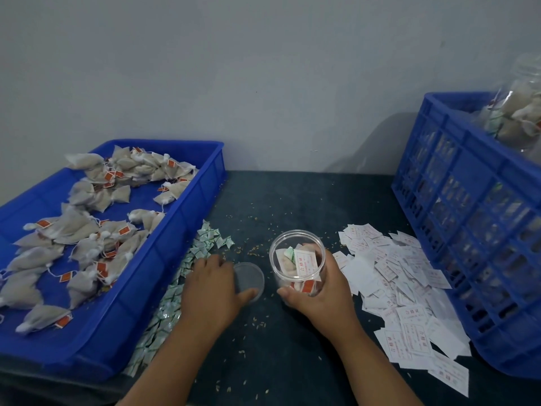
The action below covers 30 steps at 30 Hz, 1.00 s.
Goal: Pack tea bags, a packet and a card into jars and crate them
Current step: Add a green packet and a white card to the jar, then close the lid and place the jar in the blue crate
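A clear plastic jar [296, 253] stands open on the dark table, and my right hand [319, 291] grips its side. Inside it lie tea bags, a small green-and-white packet and a white card with red print. To its left lies the clear round lid [248, 278] flat on the table; my left hand [212, 291] curls over it, fingers at its far edge and thumb at its near edge. Loose tea bags [87, 230] with orange tags fill the shallow blue tray [164, 253] on the left.
Green-and-white packets [175, 288] lie strewn along the tray's right side. A heap of white cards [404, 291] covers the table on the right. A tall blue crate [468, 230] stands at far right with a filled jar [518, 112] above its rim. Grain crumbs dot the table.
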Motion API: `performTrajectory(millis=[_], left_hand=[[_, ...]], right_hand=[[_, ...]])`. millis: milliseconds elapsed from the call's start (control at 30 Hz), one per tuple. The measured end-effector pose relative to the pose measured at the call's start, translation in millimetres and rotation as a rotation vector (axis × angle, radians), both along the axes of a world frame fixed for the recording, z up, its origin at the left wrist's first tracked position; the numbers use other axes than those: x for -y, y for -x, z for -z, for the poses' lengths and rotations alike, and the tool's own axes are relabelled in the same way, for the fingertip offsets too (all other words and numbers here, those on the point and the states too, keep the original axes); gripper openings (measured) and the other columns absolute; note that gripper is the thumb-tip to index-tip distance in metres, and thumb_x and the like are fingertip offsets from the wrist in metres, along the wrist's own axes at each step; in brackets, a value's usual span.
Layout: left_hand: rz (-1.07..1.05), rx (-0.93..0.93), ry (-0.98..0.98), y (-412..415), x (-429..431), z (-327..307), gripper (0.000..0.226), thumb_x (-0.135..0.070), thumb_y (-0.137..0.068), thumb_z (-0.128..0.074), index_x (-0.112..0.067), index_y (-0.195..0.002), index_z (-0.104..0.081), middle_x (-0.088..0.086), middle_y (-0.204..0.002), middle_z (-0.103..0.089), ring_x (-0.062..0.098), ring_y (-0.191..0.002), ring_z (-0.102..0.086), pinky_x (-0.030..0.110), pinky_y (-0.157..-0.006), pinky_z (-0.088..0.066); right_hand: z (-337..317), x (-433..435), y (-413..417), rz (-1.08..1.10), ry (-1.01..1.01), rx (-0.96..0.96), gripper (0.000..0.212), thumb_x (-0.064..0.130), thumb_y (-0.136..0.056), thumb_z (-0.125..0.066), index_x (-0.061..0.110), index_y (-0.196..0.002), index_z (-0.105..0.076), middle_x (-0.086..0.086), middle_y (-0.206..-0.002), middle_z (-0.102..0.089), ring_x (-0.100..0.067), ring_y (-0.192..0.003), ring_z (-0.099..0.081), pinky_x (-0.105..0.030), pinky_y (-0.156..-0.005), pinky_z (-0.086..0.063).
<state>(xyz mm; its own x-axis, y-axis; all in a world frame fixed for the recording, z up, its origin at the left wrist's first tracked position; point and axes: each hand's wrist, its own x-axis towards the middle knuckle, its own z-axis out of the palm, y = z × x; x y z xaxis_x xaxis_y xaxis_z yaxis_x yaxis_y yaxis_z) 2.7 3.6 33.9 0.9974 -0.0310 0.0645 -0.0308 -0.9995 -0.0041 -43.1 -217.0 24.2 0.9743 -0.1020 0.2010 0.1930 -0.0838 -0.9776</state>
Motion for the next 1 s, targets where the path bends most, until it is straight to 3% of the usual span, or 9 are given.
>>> performTrajectory(millis=[67,200,300,400,467,567,733,800,1000], left_hand=[[-0.013,0.066,0.122,2.4,2.5,1.3,0.068,-0.077,-0.07,-0.072,-0.032,-0.119,-0.057,-0.008,-0.116,-0.061,0.016,-0.103,-0.057,0.035,-0.081,-0.049],[-0.101,0.046,0.701,1.7,5.3,-11.6,0.055,-0.043,-0.077,-0.088,-0.044,-0.116,-0.05,-0.018,-0.091,-0.064,-0.001,-0.079,-0.061,0.026,-0.068,-0.049],[-0.047,0.069,1.131,0.1,6.8,-27.7,0.012,-0.036,-0.089,-0.078,-0.044,-0.095,-0.072,-0.027,-0.091,-0.073,-0.004,-0.086,-0.068,0.011,-0.062,-0.053],[0.013,0.004,1.383,2.5,13.0,-48.5,0.009,-0.033,-0.096,-0.07,-0.04,-0.101,-0.073,-0.02,-0.1,-0.075,0.001,-0.094,-0.071,0.016,-0.069,-0.057],[0.115,-0.066,1.35,6.4,17.2,-62.0,0.015,-0.042,-0.096,-0.064,-0.048,-0.11,-0.066,-0.023,-0.11,-0.072,0.001,-0.103,-0.07,0.022,-0.078,-0.057],[0.379,-0.119,1.094,16.9,24.8,-78.8,0.049,-0.059,-0.097,-0.059,-0.062,-0.142,-0.038,-0.042,-0.127,-0.054,-0.017,-0.12,-0.053,0.007,-0.085,-0.049],[0.521,-0.047,0.565,25.2,38.5,-84.8,0.085,-0.086,-0.071,-0.066,-0.062,-0.145,-0.031,-0.023,-0.133,-0.034,-0.001,-0.126,-0.036,0.025,-0.101,-0.041],[0.506,-0.007,0.473,27.2,46.0,-82.7,0.082,-0.082,-0.073,-0.069,-0.056,-0.143,-0.033,-0.018,-0.14,-0.031,0.004,-0.13,-0.032,0.028,-0.102,-0.039],[0.426,-0.002,0.447,31.8,64.4,-73.9,0.066,-0.059,-0.091,-0.063,-0.045,-0.148,-0.032,-0.009,-0.146,-0.037,0.017,-0.134,-0.037,0.035,-0.107,-0.041]], right_hand=[[1.4,0.2,-0.8,-0.003,0.001,0.003,0.079,0.03,-0.063,-0.098,0.03,-0.133,-0.061,0.026,-0.129,-0.072,0.0,-0.121,-0.07,-0.014,-0.089,-0.057],[4.1,0.4,0.2,-0.016,-0.053,0.0,0.081,0.038,-0.061,-0.097,0.03,-0.133,-0.062,0.018,-0.129,-0.074,-0.006,-0.121,-0.072,-0.016,-0.089,-0.058],[4.2,0.2,0.5,-0.04,-0.042,0.016,0.082,0.037,-0.063,-0.096,0.033,-0.137,-0.06,0.018,-0.13,-0.073,-0.008,-0.122,-0.071,-0.016,-0.092,-0.057],[2.8,-1.1,0.5,-0.059,-0.01,0.019,0.079,0.038,-0.064,-0.097,0.036,-0.134,-0.06,0.019,-0.129,-0.072,-0.007,-0.122,-0.071,-0.015,-0.093,-0.055],[0.7,-2.3,1.0,-0.073,0.018,0.024,0.077,0.04,-0.064,-0.096,0.04,-0.132,-0.06,0.023,-0.127,-0.072,-0.002,-0.119,-0.071,-0.012,-0.091,-0.055],[-3.3,-2.6,1.6,-0.088,0.062,0.047,0.074,0.042,-0.066,-0.096,0.057,-0.129,-0.06,0.021,-0.129,-0.073,-0.004,-0.118,-0.072,-0.015,-0.09,-0.057],[8.7,-2.9,-2.0,-0.099,0.156,0.044,0.074,0.03,-0.074,-0.091,0.042,-0.139,-0.058,0.006,-0.124,-0.076,-0.02,-0.11,-0.077,-0.042,-0.086,-0.066],[12.2,-3.1,-3.5,-0.103,0.205,0.031,0.074,0.031,-0.074,-0.091,0.043,-0.139,-0.057,0.008,-0.126,-0.075,-0.019,-0.112,-0.076,-0.048,-0.089,-0.065],[18.4,-3.5,-4.7,-0.092,0.275,0.02,0.071,0.038,-0.073,-0.087,0.038,-0.137,-0.056,0.011,-0.124,-0.074,-0.017,-0.11,-0.075,-0.045,-0.086,-0.064]])
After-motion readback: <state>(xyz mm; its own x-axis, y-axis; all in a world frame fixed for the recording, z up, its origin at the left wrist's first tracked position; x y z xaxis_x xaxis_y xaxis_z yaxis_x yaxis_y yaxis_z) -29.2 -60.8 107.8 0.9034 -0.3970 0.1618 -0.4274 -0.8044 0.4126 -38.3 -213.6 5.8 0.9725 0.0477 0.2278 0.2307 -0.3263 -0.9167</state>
